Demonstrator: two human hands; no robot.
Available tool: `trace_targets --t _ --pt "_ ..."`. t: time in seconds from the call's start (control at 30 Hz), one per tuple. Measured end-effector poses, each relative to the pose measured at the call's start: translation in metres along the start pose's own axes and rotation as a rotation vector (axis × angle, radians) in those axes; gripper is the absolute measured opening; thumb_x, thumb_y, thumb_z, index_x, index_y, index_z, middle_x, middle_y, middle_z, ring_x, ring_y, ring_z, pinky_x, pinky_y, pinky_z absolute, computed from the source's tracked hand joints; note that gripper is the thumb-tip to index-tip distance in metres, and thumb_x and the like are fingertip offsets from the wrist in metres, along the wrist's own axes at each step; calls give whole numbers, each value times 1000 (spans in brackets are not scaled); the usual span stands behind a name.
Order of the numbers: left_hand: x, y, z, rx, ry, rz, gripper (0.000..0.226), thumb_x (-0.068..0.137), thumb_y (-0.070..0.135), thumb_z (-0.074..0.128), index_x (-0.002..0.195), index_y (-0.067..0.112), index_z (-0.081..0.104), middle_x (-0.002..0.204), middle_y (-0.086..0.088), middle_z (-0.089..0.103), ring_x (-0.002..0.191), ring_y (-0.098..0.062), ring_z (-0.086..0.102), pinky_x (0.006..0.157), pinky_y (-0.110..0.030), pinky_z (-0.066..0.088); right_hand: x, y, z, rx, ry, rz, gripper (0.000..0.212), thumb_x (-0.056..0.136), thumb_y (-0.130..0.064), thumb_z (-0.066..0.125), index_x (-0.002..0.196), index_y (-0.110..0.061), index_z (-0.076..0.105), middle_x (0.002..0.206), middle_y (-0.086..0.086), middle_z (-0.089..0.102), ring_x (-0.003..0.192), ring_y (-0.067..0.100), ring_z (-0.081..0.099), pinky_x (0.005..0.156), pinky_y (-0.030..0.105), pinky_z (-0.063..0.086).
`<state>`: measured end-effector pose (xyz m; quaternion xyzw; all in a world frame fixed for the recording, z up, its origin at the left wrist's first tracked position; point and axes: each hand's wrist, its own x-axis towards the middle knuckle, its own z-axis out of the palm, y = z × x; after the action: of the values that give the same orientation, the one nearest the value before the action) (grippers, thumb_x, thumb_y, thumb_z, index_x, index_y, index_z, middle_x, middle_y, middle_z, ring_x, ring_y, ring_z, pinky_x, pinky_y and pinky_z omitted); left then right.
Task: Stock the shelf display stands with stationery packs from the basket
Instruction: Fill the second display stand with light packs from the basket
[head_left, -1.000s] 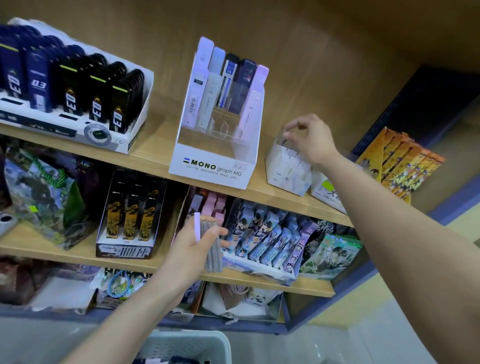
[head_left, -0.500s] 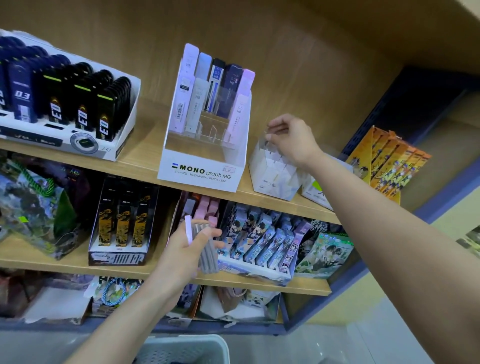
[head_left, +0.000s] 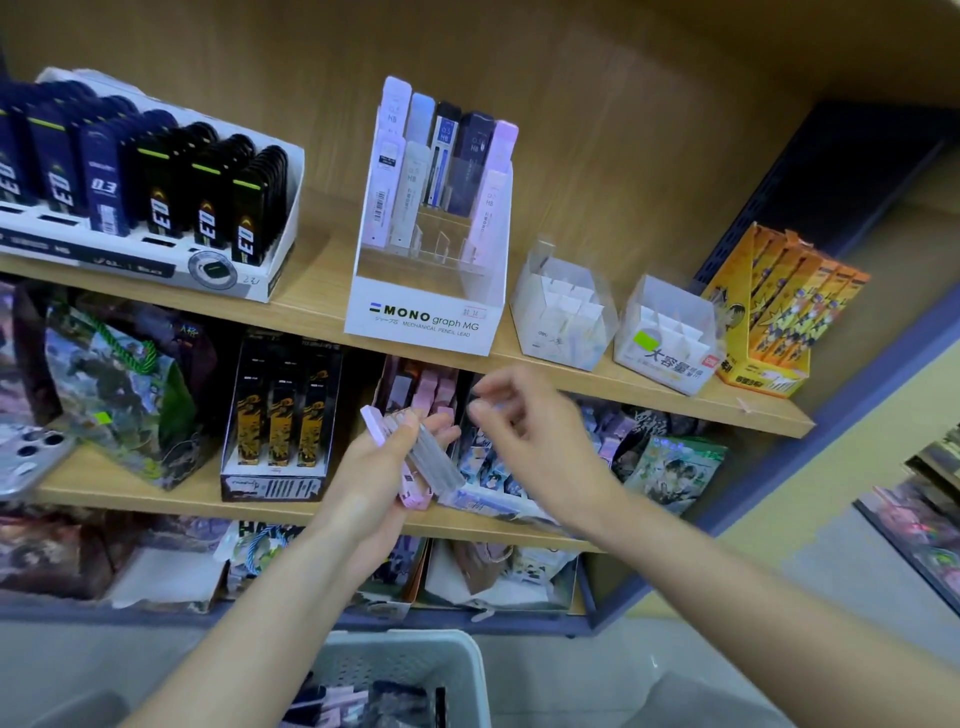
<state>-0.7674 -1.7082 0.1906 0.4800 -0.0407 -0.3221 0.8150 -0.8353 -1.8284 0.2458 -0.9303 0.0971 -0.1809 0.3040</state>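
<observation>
1. On the top shelf (head_left: 311, 317), the lead stand (head_left: 423, 317) stands between the left tray (head_left: 156, 270) and two small boxes (head_left: 563, 317).
2. The basket (head_left: 400, 654) sits below, before the shelves.

My right hand (head_left: 524, 431) is motion-blurred, so I cannot tell whether its fingers pinch anything. My left hand (head_left: 374, 478) hides the lower ends of its packs (head_left: 415, 457). The bottom edge cuts off the basket (head_left: 405, 660); its contents are too blurred to identify.

Two bare forearms, no sleeves visible. Left hand (head_left: 387, 467) and right hand (head_left: 535, 441): no rings, watch, gloves. Nails short, unpainted.
</observation>
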Motion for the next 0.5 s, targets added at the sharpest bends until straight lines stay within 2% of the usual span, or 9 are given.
trace_targets --t 0.1,0.2,0.3,0.37,0.4,0.43,0.5 --pt "-4 -1 1 34 -16 16 36 101 25 41 132 9 49 117 -13 66 103 -22 66 86 -36 53 -7 6 23 62 -198 77 21 91 -28 62 109 -19 60 90 -10 60 69 -2 54 64 10 45" --pt "-7 0 -2 85 -39 31 39 101 27 41 134 9 49 119 -12 66 107 -24 66 97 -47 48 -4 5 29 133 -235 91 17 88 -21 67 104 -18 63 80 -16 60 60 -11 54 60 8 44" --pt "-6 3 -4 128 -83 52 31 100 28 42 122 13 58 111 -9 70 105 -27 66 100 -52 45 0 6 22 134 -249 119 7 89 -19 64 90 -27 64 78 -19 64 66 -10 59 68 16 53" --pt "-6 5 -3 120 -88 47 25 101 26 41 112 17 62 100 -6 74 94 -23 70 95 -47 50 0 4 14 156 -253 168 6 93 -17 59 90 -18 64 84 -9 71 72 0 65 72 25 57" --pt "-6 5 -2 104 -79 42 22 101 25 41 108 18 61 93 -4 75 86 -21 71 92 -45 49 0 2 9 163 -244 189 7 94 -16 56 92 -13 62 87 -3 73 72 5 67 70 27 57" --pt "-6 5 -1 87 -58 36 21 101 24 41 105 18 61 88 -2 75 80 -19 72 91 -45 48 -1 -1 2 161 -221 192 7 95 -17 54 93 -13 59 89 -1 73 68 4 67 63 23 55" --pt "-5 6 -1 35 4 23 16 101 22 45 101 14 59 86 -3 72 68 -16 70 83 -43 53 -1 -6 -16 143 -132 163 5 97 -19 50 96 -15 54 90 -2 73 47 -2 54 46 12 40"
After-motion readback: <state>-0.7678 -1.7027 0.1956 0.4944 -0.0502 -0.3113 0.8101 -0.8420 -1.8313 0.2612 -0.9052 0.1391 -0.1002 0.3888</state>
